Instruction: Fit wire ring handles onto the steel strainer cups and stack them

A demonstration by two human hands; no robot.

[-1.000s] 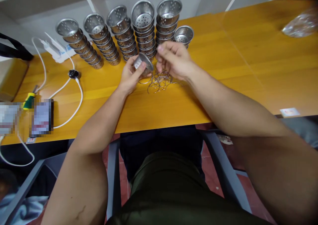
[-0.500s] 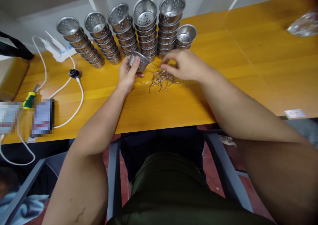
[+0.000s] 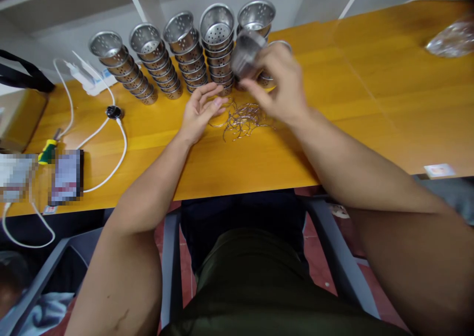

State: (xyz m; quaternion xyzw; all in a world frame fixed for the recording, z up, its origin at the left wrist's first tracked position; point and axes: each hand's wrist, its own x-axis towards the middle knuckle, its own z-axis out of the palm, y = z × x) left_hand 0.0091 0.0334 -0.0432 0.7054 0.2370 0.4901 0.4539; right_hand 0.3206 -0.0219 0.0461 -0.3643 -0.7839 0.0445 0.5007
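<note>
My right hand (image 3: pixel 281 79) grips a metal strainer cup (image 3: pixel 247 54), blurred by motion and raised in front of the rightmost tall stack. With nothing in it, my left hand (image 3: pixel 202 109) hovers over the table, palm turned up and fingers apart. Between and just below the hands lies a loose heap of thin curved metal wires (image 3: pixel 244 121). Several tall stacks of perforated strainer cups (image 3: pixel 185 54) stand in a row behind. At the row's right end is a shorter stack (image 3: pixel 267 80), largely hidden by my right hand.
On the left of the wooden table (image 3: pixel 370 128) are white cables (image 3: pixel 124 150), a power strip (image 3: pixel 98 81), a green-and-yellow screwdriver (image 3: pixel 48 150) and a phone-like device (image 3: pixel 66 177). A clear plastic bag (image 3: pixel 450 39) lies far right. Someone sits at lower left.
The strainer cup has passed from my left hand to my right, moving up and to the right. My left hand has let go and its fingers have spread.
</note>
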